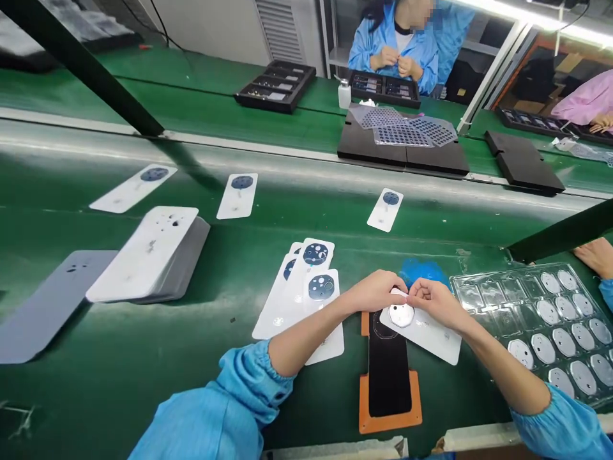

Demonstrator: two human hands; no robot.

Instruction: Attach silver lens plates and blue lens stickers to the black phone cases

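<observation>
A white phone back panel (437, 337) lies tilted over the upper part of a black slab (390, 377) in an orange fixture (390, 425). My left hand (376, 292) pinches at the panel's top edge, beside a white round camera piece (401, 314). My right hand (435, 303) meets it there, thumb and fingertips pressed together at the same edge; what exactly lies between the fingertips is hidden. Left of the fixture, several white panels with dark camera rounds (320, 287) overlap under my left forearm. A blue crumpled film (424, 271) sits just behind my hands.
A clear tray (493, 294) of white camera pieces stands right, with another person's hand (596, 255) beyond. Stacked panels (143, 255) stand left. Single panels (238, 196) lie along the back. Dark posts (565, 233) rise from the bench. A co-worker (397, 48) sits opposite.
</observation>
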